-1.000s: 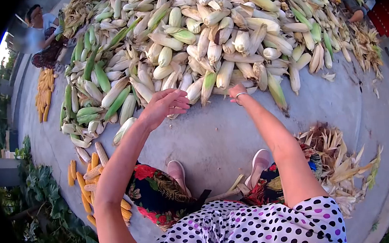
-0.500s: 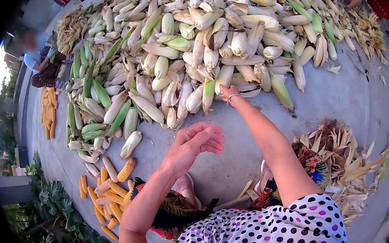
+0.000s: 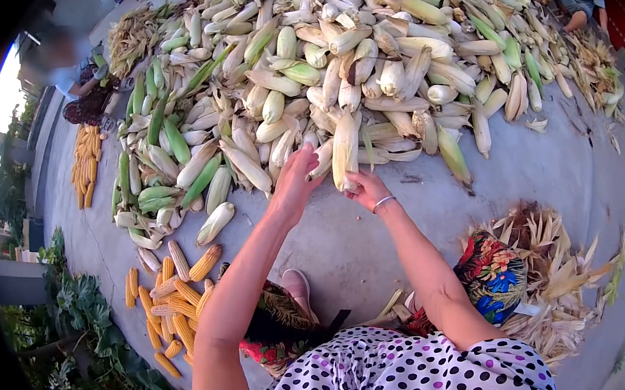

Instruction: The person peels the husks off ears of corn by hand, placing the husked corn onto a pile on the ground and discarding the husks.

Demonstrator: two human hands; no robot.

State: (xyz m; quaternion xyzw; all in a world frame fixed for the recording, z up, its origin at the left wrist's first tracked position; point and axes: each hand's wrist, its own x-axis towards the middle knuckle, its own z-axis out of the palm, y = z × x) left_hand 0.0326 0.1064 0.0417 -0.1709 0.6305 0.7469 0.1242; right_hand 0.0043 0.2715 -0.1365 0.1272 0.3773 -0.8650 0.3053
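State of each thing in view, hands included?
Left hand: open, nothing visibly held.
Right hand: closed on held ear's near end.
Held ear: husk on.
Big pile: husks on, some green, mostly pale.
Near-left ears: husked, yellow to pale.
Far-left ears: husked.
Husk heap: loose, mostly dry-looking.

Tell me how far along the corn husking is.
Looks done: the bare cobs on the left, with stripped husks on the right. In hand: one ear, husk on, in the right hand; the left hand is open nearby. Remaining: the big heap, mostly unhusked.
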